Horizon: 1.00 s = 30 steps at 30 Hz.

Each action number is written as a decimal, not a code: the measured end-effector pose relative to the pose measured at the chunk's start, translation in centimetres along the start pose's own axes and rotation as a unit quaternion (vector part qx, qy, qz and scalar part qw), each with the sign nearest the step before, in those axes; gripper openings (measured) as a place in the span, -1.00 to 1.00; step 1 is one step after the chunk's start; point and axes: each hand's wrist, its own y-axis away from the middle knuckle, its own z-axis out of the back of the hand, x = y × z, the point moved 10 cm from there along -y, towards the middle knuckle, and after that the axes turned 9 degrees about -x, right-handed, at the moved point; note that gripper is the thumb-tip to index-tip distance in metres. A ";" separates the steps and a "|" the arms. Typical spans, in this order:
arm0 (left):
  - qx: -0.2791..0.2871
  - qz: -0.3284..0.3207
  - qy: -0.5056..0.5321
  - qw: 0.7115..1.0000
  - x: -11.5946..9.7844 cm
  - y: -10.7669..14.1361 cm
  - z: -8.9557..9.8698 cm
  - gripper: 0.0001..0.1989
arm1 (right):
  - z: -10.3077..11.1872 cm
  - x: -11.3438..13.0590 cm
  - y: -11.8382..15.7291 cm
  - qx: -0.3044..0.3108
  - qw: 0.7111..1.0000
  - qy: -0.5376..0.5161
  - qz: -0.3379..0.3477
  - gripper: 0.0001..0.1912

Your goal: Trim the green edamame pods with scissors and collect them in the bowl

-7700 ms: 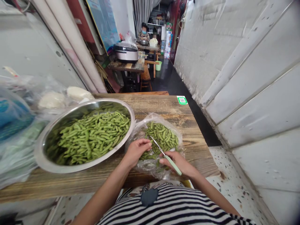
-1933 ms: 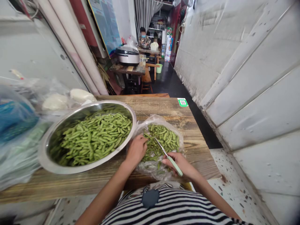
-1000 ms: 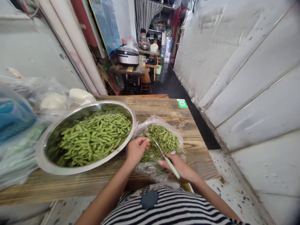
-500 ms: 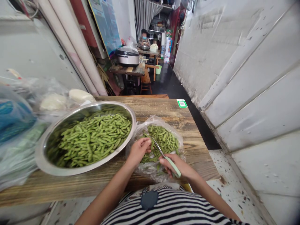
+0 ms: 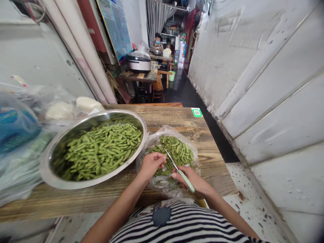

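The right hand (image 5: 189,179) closes firmly around scissors (image 5: 185,180). The left hand (image 5: 152,165), curled, seems to pinch pods (image 5: 176,150) in a plastic bag (image 5: 188,143).

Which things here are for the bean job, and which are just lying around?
For the job:
left hand, at the pods
right hand, holding the scissors
green pods in the plastic bag
steel bowl of more pods

Probably just lying around:
rice cooker
green QR sticker
white lumps in plastic
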 end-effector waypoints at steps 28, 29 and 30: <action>-0.047 0.108 0.266 0.957 1.9 0.7 -0.2 -0.72 | -0.5 0.4 0.8 0.022 1.000 -0.013 -0.011 -0.51; -0.057 0.101 0.265 0.957 1.8 0.7 0.0 -0.72 | -0.5 0.4 0.8 0.022 1.000 -0.015 -0.010 -0.51; -0.065 0.095 0.263 0.958 1.7 0.8 0.2 -0.72 | -0.6 0.5 0.8 0.021 1.000 -0.019 -0.009 -0.52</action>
